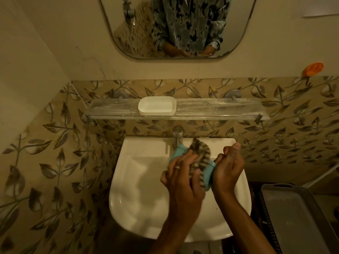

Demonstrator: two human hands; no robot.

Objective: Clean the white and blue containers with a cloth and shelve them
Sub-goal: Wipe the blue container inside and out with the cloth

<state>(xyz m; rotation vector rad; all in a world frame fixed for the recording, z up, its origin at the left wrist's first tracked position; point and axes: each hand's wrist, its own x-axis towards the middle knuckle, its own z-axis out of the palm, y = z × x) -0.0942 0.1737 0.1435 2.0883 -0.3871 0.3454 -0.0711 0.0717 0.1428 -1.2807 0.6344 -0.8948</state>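
- Currently the blue container [177,153] is held above the sink [146,180], just near of the tap [177,134]. Its long axis runs diagonally, one end pointing far-left toward the tap and the other near-right.
- The left hand [183,173] has its fingers curled over a striped cloth [200,154], gripping it against the middle of the container, so only the two blue ends show.
- The right hand [229,165] grips the near-right end, fingers wrapped round it and thumb raised.
- The white container [157,105] sits open side up on the glass shelf [220,109] far of the sink, its long axis running left to right.
- A grey tray [297,213] lies at the near right, beside the sink.
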